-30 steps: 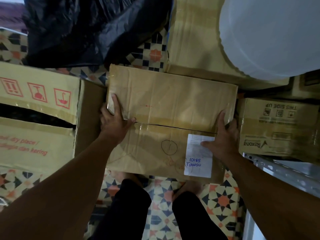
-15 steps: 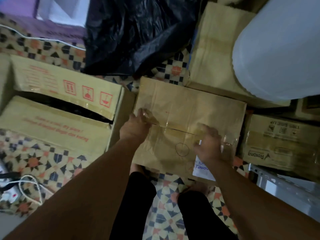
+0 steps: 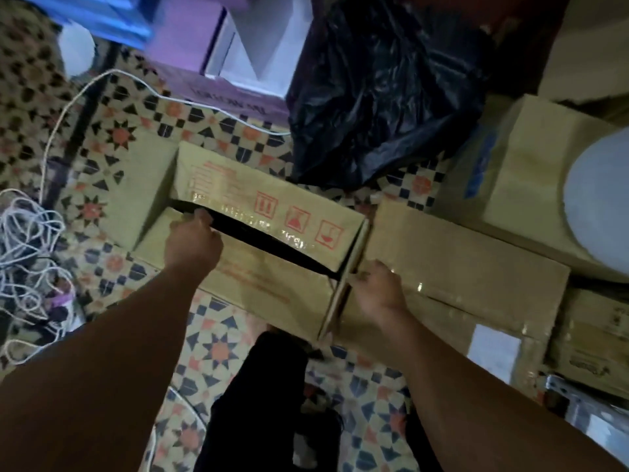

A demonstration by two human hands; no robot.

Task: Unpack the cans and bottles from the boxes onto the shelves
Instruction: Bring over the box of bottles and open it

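Left hand [image 3: 192, 241]: fingers curled over the near flap's edge of the printed carton [image 3: 272, 212], at the dark slit between its two top flaps; clamped on that flap.

Right hand [image 3: 377, 289]: at the same carton's right end flap [image 3: 340, 298], which stands on edge. Fingers appear curled against it; motion blur hides whether they pinch it or only press, so the grip cannot be told.

Printed carton: cardboard, red handling symbols, centre of view, on the patterned tile floor [image 3: 218, 349]. Flaps parted a little; contents dark, not visible.

Plain taped carton [image 3: 459, 267]: touching the printed carton at its 3 o'clock; closed, white label [image 3: 493, 349] at the near corner.

Further cartons: 1 to 4 o'clock, closed.

Black plastic bag [image 3: 384, 90]: 12 o'clock.

White cable tangle [image 3: 30, 247]: 9 o'clock.

Metal shelf edge [image 3: 578, 407]: 4 o'clock, only partly visible.

Progress, as judged: opening stage. No cans or bottles in view, none seen on a shelf. Remaining: spread the flaps, lift out the stock, shelve it, then open the other cartons.
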